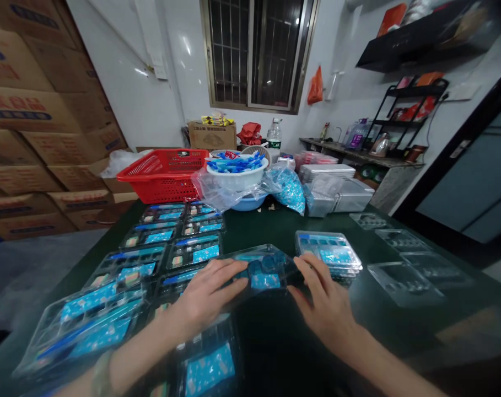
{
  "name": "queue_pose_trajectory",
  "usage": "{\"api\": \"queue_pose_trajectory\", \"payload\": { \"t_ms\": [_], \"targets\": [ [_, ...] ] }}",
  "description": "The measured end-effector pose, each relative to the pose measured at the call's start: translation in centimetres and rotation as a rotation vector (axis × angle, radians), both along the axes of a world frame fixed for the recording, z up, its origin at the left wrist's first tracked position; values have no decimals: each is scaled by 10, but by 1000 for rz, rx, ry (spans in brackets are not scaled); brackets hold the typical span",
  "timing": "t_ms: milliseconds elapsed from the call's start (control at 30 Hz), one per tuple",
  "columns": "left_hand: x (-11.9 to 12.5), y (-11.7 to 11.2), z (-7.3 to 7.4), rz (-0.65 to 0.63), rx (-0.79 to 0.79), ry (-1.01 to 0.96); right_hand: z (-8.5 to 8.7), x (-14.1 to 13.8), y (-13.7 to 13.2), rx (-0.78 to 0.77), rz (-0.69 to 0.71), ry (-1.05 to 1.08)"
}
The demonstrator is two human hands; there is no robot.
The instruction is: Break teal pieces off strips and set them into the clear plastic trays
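Note:
Between my hands, a clear plastic case (246,289) is held a little above the dark green table (283,353). A blue patterned packet (265,281) and darker blue pieces (267,263) show in it. My left hand (209,289) grips the case's left side, thumb and fingers on its edge. On the right end, the fingertips and thumb of my right hand (320,292) hold its edge. Just beyond the right hand is a stack of similar filled cases (330,253). Rows of filled cases (204,253) with blue pens and packets lie left of and under my left arm.
Clear empty-looking plastic trays (407,282) lie at the right. Along the back stand a red basket (163,182), a white bowl (237,181) heaped with blue pens, a bag of blue packets (289,187) and stacked plastic boxes (349,193). Cartons (39,138) are piled at the left.

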State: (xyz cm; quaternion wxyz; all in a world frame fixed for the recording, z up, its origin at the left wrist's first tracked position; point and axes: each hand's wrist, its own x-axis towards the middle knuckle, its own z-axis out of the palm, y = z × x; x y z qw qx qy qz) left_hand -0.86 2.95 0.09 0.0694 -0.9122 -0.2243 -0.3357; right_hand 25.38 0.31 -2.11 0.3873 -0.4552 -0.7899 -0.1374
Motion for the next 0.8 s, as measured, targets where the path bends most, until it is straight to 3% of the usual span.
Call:
{"api": "queue_pose_trajectory", "payload": {
  "t_ms": [100,200,333,433,500,667,800],
  "targets": [
    [-3,-5,-2,-42,-60,-55,-18,-11,4,-236,82,309],
    [0,-5,-2,-42,-219,-134,-28,-19,10,-403,195,557],
    [12,8,-1,169,-625,-361,-35,-19,22,-478,192,723],
    [24,30,-7,268,-964,-564,-43,-19,33,-470,96,729],
    [31,47,-16,319,-1087,-628,-49,-20,40,-467,22,686],
    [44,75,-43,472,-1140,-523,-63,-27,49,-493,-201,483],
    [48,88,-49,592,-1068,-337,-64,-29,50,-529,-270,328]
  ]
}}
